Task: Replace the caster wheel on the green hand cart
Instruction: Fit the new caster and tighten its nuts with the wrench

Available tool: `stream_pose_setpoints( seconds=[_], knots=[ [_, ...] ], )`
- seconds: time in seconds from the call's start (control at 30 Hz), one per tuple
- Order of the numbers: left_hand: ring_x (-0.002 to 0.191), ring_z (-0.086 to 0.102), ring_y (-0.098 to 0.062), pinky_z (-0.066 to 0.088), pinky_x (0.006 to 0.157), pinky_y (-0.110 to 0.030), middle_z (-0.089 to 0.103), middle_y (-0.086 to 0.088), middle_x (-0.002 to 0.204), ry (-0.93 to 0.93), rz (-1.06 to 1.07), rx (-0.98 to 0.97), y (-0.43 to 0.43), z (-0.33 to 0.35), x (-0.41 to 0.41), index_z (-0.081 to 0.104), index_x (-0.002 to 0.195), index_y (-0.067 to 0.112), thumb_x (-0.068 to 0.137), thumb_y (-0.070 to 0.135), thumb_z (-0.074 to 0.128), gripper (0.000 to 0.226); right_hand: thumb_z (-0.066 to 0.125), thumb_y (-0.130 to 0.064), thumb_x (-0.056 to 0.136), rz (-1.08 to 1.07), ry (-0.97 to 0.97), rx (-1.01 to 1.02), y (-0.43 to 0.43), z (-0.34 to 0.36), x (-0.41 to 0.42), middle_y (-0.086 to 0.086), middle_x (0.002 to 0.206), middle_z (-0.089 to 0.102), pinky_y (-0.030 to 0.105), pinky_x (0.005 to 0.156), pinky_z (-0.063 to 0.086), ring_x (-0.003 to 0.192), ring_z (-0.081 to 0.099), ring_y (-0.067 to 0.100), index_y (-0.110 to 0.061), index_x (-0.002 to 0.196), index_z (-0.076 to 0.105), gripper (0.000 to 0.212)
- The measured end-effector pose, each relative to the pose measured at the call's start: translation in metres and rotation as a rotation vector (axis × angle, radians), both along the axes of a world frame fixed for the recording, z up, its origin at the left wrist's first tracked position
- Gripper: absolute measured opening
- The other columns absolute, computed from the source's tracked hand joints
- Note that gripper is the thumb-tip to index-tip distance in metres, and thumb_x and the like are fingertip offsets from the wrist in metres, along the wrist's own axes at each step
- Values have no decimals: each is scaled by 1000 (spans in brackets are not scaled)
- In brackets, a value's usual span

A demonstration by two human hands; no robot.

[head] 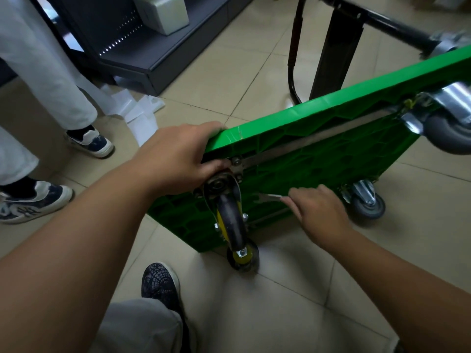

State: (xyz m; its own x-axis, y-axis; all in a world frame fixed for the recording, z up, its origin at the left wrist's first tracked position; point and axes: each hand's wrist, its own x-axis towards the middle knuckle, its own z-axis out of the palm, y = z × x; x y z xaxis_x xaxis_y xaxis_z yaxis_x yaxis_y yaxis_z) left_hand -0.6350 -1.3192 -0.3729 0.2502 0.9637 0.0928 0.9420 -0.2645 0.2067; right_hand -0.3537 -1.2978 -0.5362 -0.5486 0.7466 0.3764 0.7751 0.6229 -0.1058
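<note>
The green hand cart (331,159) stands tipped on its edge on the tile floor, its ribbed underside facing me. A black and yellow caster wheel (233,222) hangs from the near corner on a metal mounting plate (238,166). My left hand (178,159) grips the cart's top edge at that corner, fingers curled over beside the plate. My right hand (318,212) holds a silver wrench (267,197), its head pointing left toward the caster's base. Two grey casters sit on the far side, one at the lower right (368,206) and one at the upper right (448,131).
A standing person's legs and sneakers (33,200) are at the left. White paper scraps (137,110) lie by a dark shelf unit (142,52). The cart's black handle (293,54) and a dark post (334,49) stand behind. My own shoe (160,281) is below the caster.
</note>
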Motion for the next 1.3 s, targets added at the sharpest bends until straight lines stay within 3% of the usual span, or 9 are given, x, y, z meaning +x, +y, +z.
stream_pose_setpoints(
  seconds=[0.27,0.47,0.6,0.8,1.0,1.07,1.13,1.2,1.3],
  knots=[
    [90,64,-30,38,68,-35,70,0,98,-2,3,6,0,-1,0,53,130,36,90,51,67,45,47,-35,107,154,-196,463,29,75,-7,6,64,57,36,60,39,55,53,27,-16,74,58,39],
    [88,63,-29,36,66,-35,69,1,97,-8,-3,7,0,-1,1,54,129,36,91,48,68,43,22,-35,109,240,-514,412,37,104,-24,7,81,67,37,70,39,68,61,27,-16,94,62,47],
    [89,64,-30,40,68,-36,70,-1,98,-6,-2,-3,1,-1,0,54,131,35,91,48,68,44,24,-35,109,202,-549,397,35,101,-29,6,83,68,38,74,41,71,61,27,-17,96,62,44],
    [86,63,-28,46,70,-38,69,0,97,-9,-3,-15,0,0,0,52,132,35,91,50,65,46,46,-35,105,98,-324,346,31,77,-26,7,68,65,36,66,44,58,60,27,-17,80,63,35],
    [90,63,-29,40,69,-36,69,0,98,-11,-5,-7,-3,-1,3,52,132,36,91,48,66,45,61,-22,99,-326,75,-201,-32,-30,-24,10,54,62,33,60,31,47,59,31,-9,75,63,27],
    [90,63,-30,41,69,-37,69,0,99,-7,-20,1,-3,-2,2,52,132,36,91,48,66,45,69,-15,94,-423,176,-274,-61,-66,-18,11,48,55,31,57,30,41,52,34,-7,68,58,29],
    [90,63,-29,44,70,-38,69,2,99,-8,-30,-1,-1,-1,1,53,132,35,91,49,64,45,69,-12,94,-449,261,-288,-81,-84,-14,9,46,48,29,55,27,39,45,33,-9,64,53,34],
    [88,62,-27,44,70,-38,68,3,98,-14,-28,-12,0,1,1,53,132,34,89,51,61,47,55,-27,100,-420,307,-219,-79,-78,-16,6,46,45,29,54,25,40,43,32,-11,63,52,40],
    [87,62,-27,42,70,-37,67,3,97,-25,-22,-22,-1,2,2,54,133,33,90,47,65,46,43,-38,100,-240,329,-51,-42,-36,-23,2,47,44,27,56,22,41,42,28,-13,63,53,45]
  ],
)
